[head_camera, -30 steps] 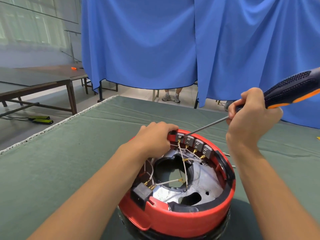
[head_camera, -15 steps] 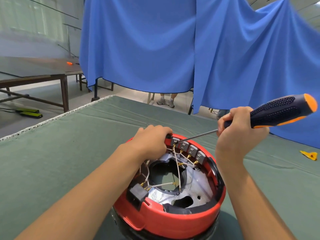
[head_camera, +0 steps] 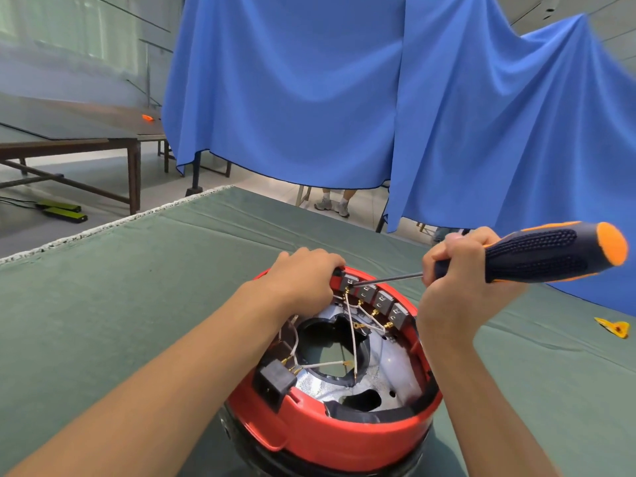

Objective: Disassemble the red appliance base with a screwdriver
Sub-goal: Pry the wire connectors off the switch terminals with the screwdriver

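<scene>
The red appliance base (head_camera: pixel 344 438) lies upside down on the green cloth, its inside open with white wires, a metal plate and a row of grey switches (head_camera: pixel 375 299) along the far rim. My left hand (head_camera: pixel 303 280) grips the far left rim beside the switches. My right hand (head_camera: pixel 461 287) holds the screwdriver (head_camera: pixel 550 251) by the front of its dark blue and orange handle. Its thin shaft points left, and the tip rests at the leftmost switch.
A small yellow piece (head_camera: pixel 614 328) lies on the cloth at the far right. A blue curtain (head_camera: pixel 344 98) hangs behind the table, with a person's feet (head_camera: pixel 332 204) below it. Wooden tables (head_camera: pixel 69 139) stand at the left.
The screwdriver handle has dropped lower and its shaft now lies flatter, with the tip still at the leftmost switch. My left hand keeps its hold on the rim. The camera has tilted up.
</scene>
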Available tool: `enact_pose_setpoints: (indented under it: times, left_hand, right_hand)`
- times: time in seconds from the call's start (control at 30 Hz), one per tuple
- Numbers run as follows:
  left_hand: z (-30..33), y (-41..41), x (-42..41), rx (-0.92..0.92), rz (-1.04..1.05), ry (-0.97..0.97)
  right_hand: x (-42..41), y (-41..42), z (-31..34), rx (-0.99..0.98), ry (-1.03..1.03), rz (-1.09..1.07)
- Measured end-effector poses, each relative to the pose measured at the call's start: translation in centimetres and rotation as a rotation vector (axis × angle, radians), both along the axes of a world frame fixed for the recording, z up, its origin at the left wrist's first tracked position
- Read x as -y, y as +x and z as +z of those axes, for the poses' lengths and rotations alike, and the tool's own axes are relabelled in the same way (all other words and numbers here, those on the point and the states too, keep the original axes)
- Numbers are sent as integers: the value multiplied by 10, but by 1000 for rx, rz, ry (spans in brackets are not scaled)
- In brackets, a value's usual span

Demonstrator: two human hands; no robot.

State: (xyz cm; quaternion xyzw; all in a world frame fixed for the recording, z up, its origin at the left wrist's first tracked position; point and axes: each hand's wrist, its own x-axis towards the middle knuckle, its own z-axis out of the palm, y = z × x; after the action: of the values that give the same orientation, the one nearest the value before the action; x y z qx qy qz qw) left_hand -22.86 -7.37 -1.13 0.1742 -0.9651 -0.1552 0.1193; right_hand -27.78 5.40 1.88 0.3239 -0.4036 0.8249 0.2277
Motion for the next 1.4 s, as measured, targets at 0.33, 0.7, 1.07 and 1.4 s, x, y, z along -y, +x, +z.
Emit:
enact_pose_setpoints:
  times: [0.33, 0.7, 1.07, 1.4]
  left_hand:
    - [0, 0, 1, -7, -9, 1]
    - [1, 3, 0, 8, -6, -9]
    - [4, 5, -4, 27, -10, -28]
    - [3, 4, -1, 14, -12, -12]
  right_hand:
    - [-3, 3, -7, -36, 4, -9]
    - [-3, 7, -9, 37, 74, -46]
    - [12, -2, 29, 185, 99, -52]
    - [12, -6, 22, 267, 95, -57]
